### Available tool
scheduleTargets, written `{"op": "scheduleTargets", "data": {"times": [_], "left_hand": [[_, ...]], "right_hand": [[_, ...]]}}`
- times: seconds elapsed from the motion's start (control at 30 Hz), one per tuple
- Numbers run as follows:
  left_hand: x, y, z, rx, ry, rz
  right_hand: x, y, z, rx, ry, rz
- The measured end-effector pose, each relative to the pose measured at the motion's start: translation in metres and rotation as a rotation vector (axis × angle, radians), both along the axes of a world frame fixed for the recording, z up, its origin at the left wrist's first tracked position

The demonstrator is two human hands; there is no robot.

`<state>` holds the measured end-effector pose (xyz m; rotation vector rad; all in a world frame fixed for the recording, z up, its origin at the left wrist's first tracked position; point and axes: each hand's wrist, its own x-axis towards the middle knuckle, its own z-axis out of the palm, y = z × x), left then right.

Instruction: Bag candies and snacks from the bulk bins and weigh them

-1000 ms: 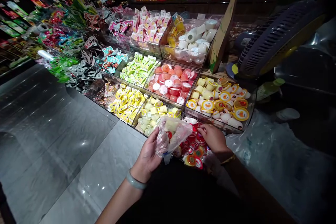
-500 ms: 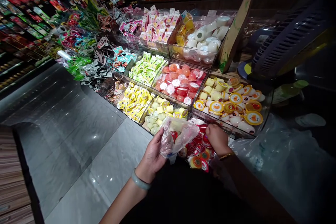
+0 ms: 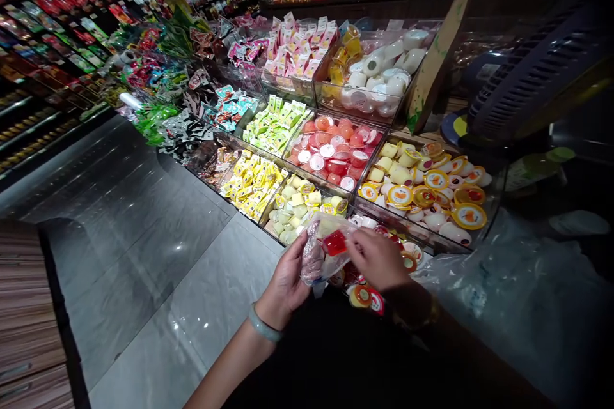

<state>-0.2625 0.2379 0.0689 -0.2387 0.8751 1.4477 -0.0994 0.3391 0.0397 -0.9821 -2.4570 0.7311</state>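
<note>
My left hand (image 3: 288, 278) grips the mouth of a clear plastic bag (image 3: 320, 254) held over the near edge of a snack display. A red jelly cup (image 3: 334, 243) is at the bag's opening, pinched by my right hand (image 3: 377, 257), which reaches across from the right. Just under and beyond my hands lies the nearest bin of red and orange jelly cups (image 3: 369, 297). To its left is a bin of pale yellow-green cups (image 3: 300, 204).
Clear bins of wrapped sweets run back along the counter: yellow packets (image 3: 252, 182), red cups (image 3: 336, 150), orange-lidded cups (image 3: 426, 188), white cups (image 3: 378, 73). A dark fan grille (image 3: 522, 77) stands at the right. Grey tiled floor (image 3: 144, 255) lies to the left.
My right hand lifted out of the near bin with a red jelly cup and brought it left to the bag's mouth. The left hand kept holding the bag.
</note>
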Motion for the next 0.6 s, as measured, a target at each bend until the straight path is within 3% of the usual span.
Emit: {"op": "scheduleTargets", "data": {"times": [0.13,0.27,0.4,0.6], "left_hand": [[0.002,-0.001,0.003,-0.031,0.012,-0.009],[0.000,-0.003,0.003,-0.001,0.001,-0.019],[-0.002,-0.004,0.005,0.049,-0.012,-0.031],[0.001,-0.003,0.007,0.072,-0.012,-0.051]], "right_hand": [[-0.036,-0.020,-0.010,0.020,-0.223,0.052],[-0.036,-0.019,-0.018,-0.063,-0.133,0.059],[0.004,0.003,-0.035,-0.134,-0.012,-0.072],[0.084,0.030,-0.079,-0.223,-0.082,-0.367]]}}
